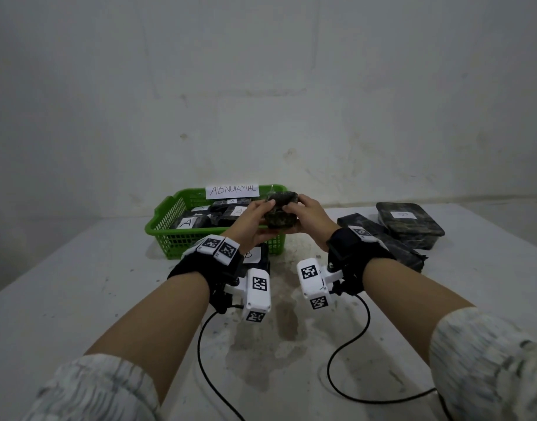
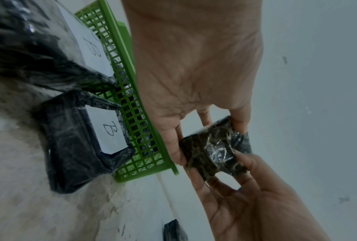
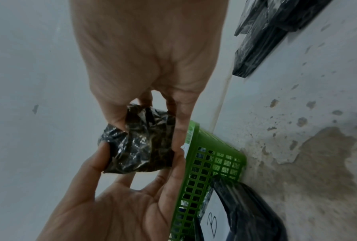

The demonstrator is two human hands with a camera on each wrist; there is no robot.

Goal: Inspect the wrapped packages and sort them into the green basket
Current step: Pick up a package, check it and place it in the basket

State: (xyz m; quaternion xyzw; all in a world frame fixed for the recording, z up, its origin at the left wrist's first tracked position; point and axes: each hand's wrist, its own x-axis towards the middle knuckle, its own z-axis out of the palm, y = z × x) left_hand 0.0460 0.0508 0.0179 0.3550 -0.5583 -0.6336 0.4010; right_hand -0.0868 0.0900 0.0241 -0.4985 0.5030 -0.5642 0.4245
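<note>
I hold one wrapped package (image 1: 282,214) between both hands, lifted off the table above the near right corner of the green basket (image 1: 170,235). My left hand (image 1: 255,220) pinches it with the thumb on top and the fingers curled underneath; my right hand (image 1: 309,218) grips the opposite side the same way, fingertips (image 3: 117,119) pressed into the wrap. The package is a small, squat block in dark mottled material under crinkled clear film that catches the light in creased highlights; the film bunches loosely at one end. I see no paper label on the faces in view.

The basket is rigid green plastic with an open lattice wall and a solid rim. A white paper sign (image 1: 232,191) with handwritten lettering stands at its far edge. Inside lie dark film-wrapped packs with white labels marked A (image 1: 186,222).

Against the basket's near wall, two black wrapped packs with labels marked B (image 2: 111,130) rest on the table (image 1: 79,284), a white surface, stained and pitted. To my right lie further dark wrapped packs (image 1: 410,220), flat and rectangular.
</note>
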